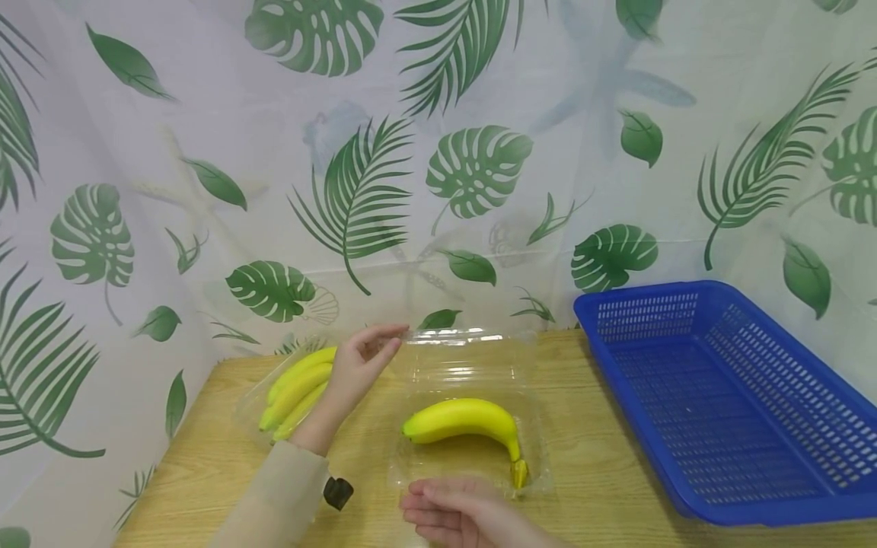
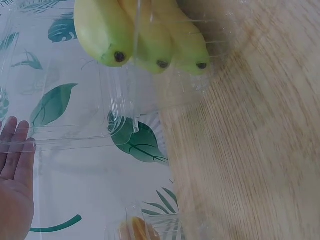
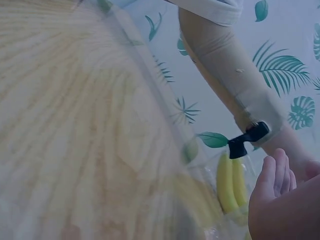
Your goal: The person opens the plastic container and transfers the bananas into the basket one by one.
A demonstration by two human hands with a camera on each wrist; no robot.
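A yellow banana [image 1: 466, 418] with a greenish tip lies in a clear hinged plastic container [image 1: 537, 449], its lid [image 1: 473, 365] raised at the back. My left hand [image 1: 359, 361] reaches over to the lid's left edge, fingers extended beside it. In the left wrist view its straight fingers overlap the lid's edge. Near the container's front rim, my right hand [image 1: 473, 510] has its fingers extended and touching one another. Left of my left hand, a bunch of bananas [image 1: 294, 396] sits in clear plastic, partly hidden by that hand.
A blue perforated basket [image 1: 726, 502] stands at the right of the wooden table [image 1: 589, 426]. Behind it hangs a leaf-printed cloth [image 1: 479, 266]. On my left wrist is a black strap piece [image 1: 338, 493], shown in the right wrist view too.
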